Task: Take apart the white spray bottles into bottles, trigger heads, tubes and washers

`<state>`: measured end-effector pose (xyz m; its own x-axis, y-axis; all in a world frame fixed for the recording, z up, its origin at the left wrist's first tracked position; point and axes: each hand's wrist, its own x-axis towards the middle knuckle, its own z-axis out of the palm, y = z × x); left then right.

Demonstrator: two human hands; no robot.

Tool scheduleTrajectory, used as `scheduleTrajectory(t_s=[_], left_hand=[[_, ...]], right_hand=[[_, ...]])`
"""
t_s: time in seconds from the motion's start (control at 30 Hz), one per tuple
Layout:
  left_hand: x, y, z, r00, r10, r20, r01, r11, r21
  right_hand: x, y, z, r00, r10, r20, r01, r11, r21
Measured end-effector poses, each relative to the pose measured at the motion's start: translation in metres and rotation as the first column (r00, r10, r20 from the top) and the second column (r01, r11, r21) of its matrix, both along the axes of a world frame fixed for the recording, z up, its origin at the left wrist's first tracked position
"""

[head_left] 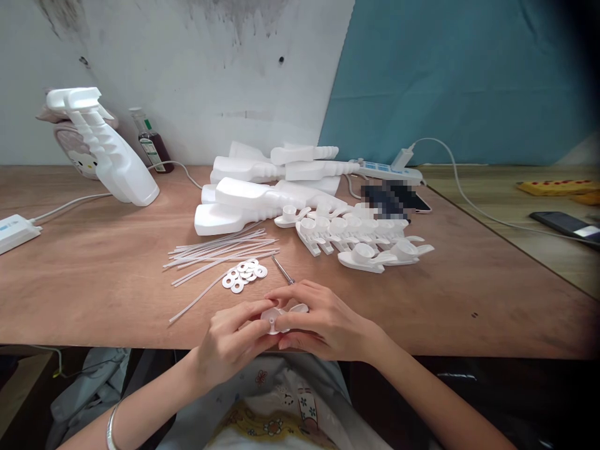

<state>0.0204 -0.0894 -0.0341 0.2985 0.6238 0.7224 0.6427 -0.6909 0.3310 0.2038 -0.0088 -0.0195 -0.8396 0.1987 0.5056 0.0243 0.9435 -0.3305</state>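
Observation:
At the table's front edge my left hand (237, 337) and my right hand (323, 322) are both closed around a white spray bottle trigger head (272, 317). Its round end, with a small hole or stem in the middle, shows between the fingers; the rest is partly covered. Just beyond my right fingers lies a thin metal screwdriver-like tool (284, 270). Left of it sits a small heap of white ring washers (241, 275). Long thin white tubes (215, 256) are spread behind the washers. Several more white trigger heads (347, 231) lie in rows to the right.
White empty-looking bottles (244, 194) lie stacked at the back; two spray bottles (112, 153) stand at left. Near them are a dark sauce bottle (152, 145) and a white power strip (16, 231). Another power strip (389, 172), cables and a phone (567, 225) are at right.

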Motion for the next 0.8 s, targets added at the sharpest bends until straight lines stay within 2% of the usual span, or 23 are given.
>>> scheduleTrajectory(t_s=[0.3, 0.43, 0.57, 0.73, 0.8], left_hand=[[-0.002, 0.002, 0.005, 0.998, -0.064, -0.005, 0.063, 0.997, -0.049], [-0.001, 0.002, 0.002, 0.997, -0.069, -0.015, 0.068, 0.996, -0.055], [0.000, 0.002, -0.002, 1.000, -0.009, -0.015, 0.008, 0.997, -0.071], [-0.001, 0.001, -0.001, 0.996, 0.087, -0.035, -0.090, 0.990, -0.111], [0.000, -0.001, -0.001, 0.992, 0.111, -0.066, -0.118, 0.987, -0.110]], right_hand=[[0.001, 0.000, 0.006, 0.996, -0.029, 0.090, 0.024, 0.998, 0.060], [0.000, 0.000, 0.002, 1.000, -0.022, 0.015, 0.021, 0.998, 0.061], [0.000, 0.000, -0.006, 0.991, -0.072, -0.117, 0.092, 0.980, 0.178], [-0.001, -0.001, -0.007, 0.984, -0.162, -0.072, 0.177, 0.927, 0.330], [-0.001, -0.002, -0.006, 0.982, -0.181, -0.056, 0.189, 0.924, 0.333]])
